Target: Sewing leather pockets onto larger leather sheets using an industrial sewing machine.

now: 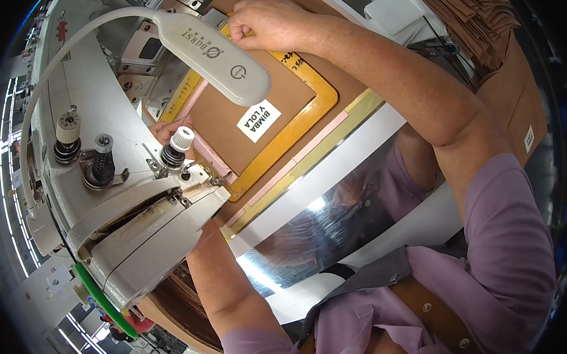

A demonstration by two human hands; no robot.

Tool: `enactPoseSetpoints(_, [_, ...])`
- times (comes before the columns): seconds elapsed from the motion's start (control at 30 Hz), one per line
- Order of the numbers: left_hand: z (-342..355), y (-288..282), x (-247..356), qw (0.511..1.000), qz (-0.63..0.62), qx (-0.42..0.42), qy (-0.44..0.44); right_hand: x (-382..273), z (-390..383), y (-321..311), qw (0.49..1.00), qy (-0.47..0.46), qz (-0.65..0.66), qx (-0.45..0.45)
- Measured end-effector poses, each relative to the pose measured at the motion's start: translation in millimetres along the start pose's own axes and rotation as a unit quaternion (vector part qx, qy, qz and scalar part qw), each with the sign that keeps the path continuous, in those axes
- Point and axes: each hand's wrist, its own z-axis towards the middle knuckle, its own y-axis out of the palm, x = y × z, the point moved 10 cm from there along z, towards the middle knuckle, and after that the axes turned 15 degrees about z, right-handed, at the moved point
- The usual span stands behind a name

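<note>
A yellow template frame [326,104] lies around a brown panel [230,138] that bears a white printed label [259,120]. At the frame's far edge is my right hand [269,24], its fingers curled into a pinch; what they hold, if anything, is hidden. My left forearm passes behind the sewing machine head [152,241]. Beyond it my left hand [171,129] shows only in part, near the pink strip [210,156] at the frame's left side. A white thread-tension knob [181,139] covers some of its fingers.
A grey gooseneck lamp [220,62] hangs over the frame. Thread posts [68,127] stand on the machine's arm. A shiny metal plate [318,233] lies nearer me. Stacked brown pieces [474,13] and white sheets [396,11] sit at the far right.
</note>
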Motion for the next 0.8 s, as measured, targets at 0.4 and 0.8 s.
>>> enactPoseSetpoints(0.4, [1,-14,25,0.998,0.046,0.023,0.020,18,12,12,0.999,0.033,-0.020,-0.006])
enactPoseSetpoints(0.8, [-8,-20,35,0.991,0.078,0.099,0.036,-2,-1,6,0.999,0.015,-0.049,0.018])
